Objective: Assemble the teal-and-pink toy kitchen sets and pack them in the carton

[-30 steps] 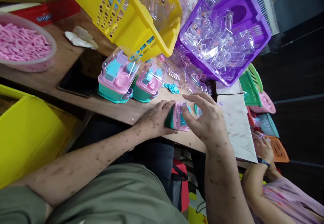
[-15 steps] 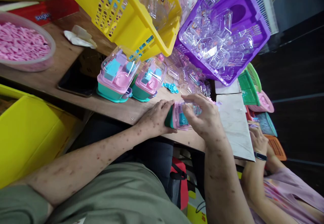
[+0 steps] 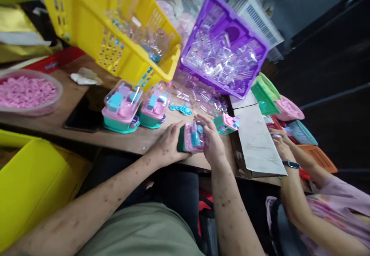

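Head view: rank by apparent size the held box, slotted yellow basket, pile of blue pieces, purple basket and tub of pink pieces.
1. Slotted yellow basket
2. Purple basket
3. Tub of pink pieces
4. Held box
5. Pile of blue pieces

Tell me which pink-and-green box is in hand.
The held box, between the left hand and the right hand; the pair to its left and the box by the cardboard are untouched.

Cut off by picture edges: tub (image 3: 43, 108) at left end of bench (image 3: 135, 140); yellow basket (image 3: 86, 28). Partly covered by left hand (image 3: 167, 145) and right hand (image 3: 213, 142), near front edge: clear-lidded box (image 3: 195, 138). Blurred: lettering on red pack (image 3: 68, 58).
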`<state>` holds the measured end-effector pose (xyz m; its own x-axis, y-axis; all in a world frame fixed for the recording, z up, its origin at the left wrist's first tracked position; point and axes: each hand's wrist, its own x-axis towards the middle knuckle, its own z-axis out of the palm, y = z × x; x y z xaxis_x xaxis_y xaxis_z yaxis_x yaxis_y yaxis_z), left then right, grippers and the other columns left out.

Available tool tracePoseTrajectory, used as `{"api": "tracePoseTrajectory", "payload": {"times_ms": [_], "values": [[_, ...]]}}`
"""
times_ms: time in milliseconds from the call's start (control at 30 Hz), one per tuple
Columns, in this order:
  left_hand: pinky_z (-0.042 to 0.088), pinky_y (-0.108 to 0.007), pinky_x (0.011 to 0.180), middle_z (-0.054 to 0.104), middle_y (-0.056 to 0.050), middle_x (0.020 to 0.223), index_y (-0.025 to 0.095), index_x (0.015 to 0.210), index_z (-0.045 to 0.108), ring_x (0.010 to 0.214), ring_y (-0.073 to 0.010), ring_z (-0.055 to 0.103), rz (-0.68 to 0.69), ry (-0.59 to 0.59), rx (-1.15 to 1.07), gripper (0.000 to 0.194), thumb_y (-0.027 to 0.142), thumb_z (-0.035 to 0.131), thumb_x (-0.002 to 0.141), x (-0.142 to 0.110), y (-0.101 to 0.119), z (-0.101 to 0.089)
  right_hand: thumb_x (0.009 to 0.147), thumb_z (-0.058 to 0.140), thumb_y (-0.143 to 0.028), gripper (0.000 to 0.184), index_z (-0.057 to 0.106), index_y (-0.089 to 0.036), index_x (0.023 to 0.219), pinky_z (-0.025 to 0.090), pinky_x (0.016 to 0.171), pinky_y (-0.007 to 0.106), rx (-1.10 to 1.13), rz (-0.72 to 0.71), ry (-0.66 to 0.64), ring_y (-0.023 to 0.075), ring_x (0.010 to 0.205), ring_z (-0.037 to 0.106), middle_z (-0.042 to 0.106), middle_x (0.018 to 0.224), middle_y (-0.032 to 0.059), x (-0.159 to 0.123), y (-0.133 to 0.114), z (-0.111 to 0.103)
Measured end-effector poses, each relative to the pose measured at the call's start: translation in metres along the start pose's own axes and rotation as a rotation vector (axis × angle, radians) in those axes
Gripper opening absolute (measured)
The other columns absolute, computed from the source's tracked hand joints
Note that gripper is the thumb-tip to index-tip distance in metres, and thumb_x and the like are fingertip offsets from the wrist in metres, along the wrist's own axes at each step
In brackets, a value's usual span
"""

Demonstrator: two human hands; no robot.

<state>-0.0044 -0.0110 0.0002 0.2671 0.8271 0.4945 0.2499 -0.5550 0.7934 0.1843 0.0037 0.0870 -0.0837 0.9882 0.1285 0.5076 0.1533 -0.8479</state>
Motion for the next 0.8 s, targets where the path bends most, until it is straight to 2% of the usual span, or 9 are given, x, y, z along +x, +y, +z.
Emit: {"api": "tracePoseTrajectory", "payload": {"times_ms": [100,167,233,300,367,500,567,633,800], "values": [[0.044,-0.069,0.133,0.041,-0.026,0.175,0.024,0.178,0.017,0.167,-0.0462,0.041,0.159,0.140,0.239,0.119,0.024,0.094,0.087,-0.009,0.015,-0.010,0.110,0.041,-0.049,0.059,0.051,-0.027,0.164,0.061,0.117,0.054,0.206,0.043,-0.012,0.0333,0.148,0.065,0.060,0.170,0.0138,0.004,-0.001,0.021],[0.042,-0.068,0.135,0.049,-0.019,0.173,0.031,0.175,0.031,0.165,-0.0429,0.045,0.288,0.155,0.399,0.098,0.016,0.085,0.094,-0.013,0.025,-0.021,0.115,0.027,-0.052,0.061,0.047,-0.026,0.167,0.063,0.115,0.055,0.324,0.019,-0.007,0.0337,0.146,0.067,0.063,0.167,0.0154,0.009,-0.001,0.034],[0.043,-0.066,0.135,0.059,-0.013,0.166,0.037,0.167,0.047,0.162,-0.0395,0.050,0.360,0.134,0.501,0.081,0.011,0.080,0.097,-0.013,0.032,-0.032,0.118,0.015,-0.054,0.065,0.053,-0.026,0.162,0.066,0.109,0.051,0.271,-0.035,0.027,0.0319,0.139,0.073,0.070,0.158,0.0156,0.013,0.005,0.039],[0.045,-0.065,0.135,0.064,-0.010,0.162,0.037,0.160,0.055,0.160,-0.0385,0.053,0.365,0.116,0.553,0.072,0.011,0.079,0.097,-0.011,0.037,-0.042,0.117,0.025,-0.055,0.059,0.064,-0.026,0.150,0.067,0.104,0.047,0.101,-0.082,0.091,0.0298,0.130,0.077,0.076,0.148,0.0138,0.014,0.015,0.033],[0.048,-0.065,0.133,0.065,-0.011,0.160,0.035,0.156,0.058,0.159,-0.0388,0.054,0.350,0.114,0.587,0.066,0.012,0.080,0.098,-0.009,0.040,-0.051,0.112,0.043,-0.054,0.046,0.074,-0.026,0.132,0.067,0.102,0.046,-0.035,-0.097,0.169,0.0298,0.122,0.078,0.080,0.137,0.0132,0.014,0.029,0.016],[0.052,-0.064,0.130,0.063,-0.015,0.159,0.029,0.150,0.057,0.162,-0.0408,0.050,0.328,0.091,0.634,0.057,0.011,0.079,0.100,-0.005,0.046,-0.058,0.103,0.056,-0.047,0.038,0.078,-0.020,0.117,0.067,0.093,0.049,-0.144,-0.075,0.272,0.0299,0.105,0.077,0.081,0.121,0.0163,0.022,0.059,-0.022],[0.052,-0.064,0.130,0.061,-0.017,0.159,0.026,0.149,0.055,0.165,-0.0416,0.046,0.319,0.081,0.629,0.056,0.011,0.078,0.100,-0.003,0.047,-0.057,0.100,0.059,-0.043,0.035,0.078,-0.019,0.118,0.066,0.091,0.048,-0.193,-0.092,0.257,0.0278,0.097,0.076,0.080,0.120,0.0153,0.035,0.068,-0.027],[0.051,-0.066,0.130,0.058,-0.019,0.160,0.025,0.150,0.052,0.167,-0.0426,0.043,0.307,0.077,0.613,0.057,0.010,0.077,0.101,-0.002,0.047,-0.056,0.098,0.065,-0.038,0.032,0.079,-0.021,0.121,0.065,0.097,0.049,-0.238,-0.144,0.195,0.0270,0.099,0.075,0.080,0.121,0.0124,0.054,0.071,-0.022],[0.050,-0.071,0.128,0.047,-0.024,0.170,0.026,0.157,0.047,0.168,-0.0458,0.040,0.272,0.069,0.633,0.063,0.011,0.075,0.102,-0.003,0.043,-0.058,0.091,0.074,-0.018,0.036,0.083,-0.021,0.126,0.052,0.124,0.055,-0.337,-0.309,0.007,0.0337,0.132,0.069,0.075,0.137,0.0160,0.102,0.071,0.013]]}}
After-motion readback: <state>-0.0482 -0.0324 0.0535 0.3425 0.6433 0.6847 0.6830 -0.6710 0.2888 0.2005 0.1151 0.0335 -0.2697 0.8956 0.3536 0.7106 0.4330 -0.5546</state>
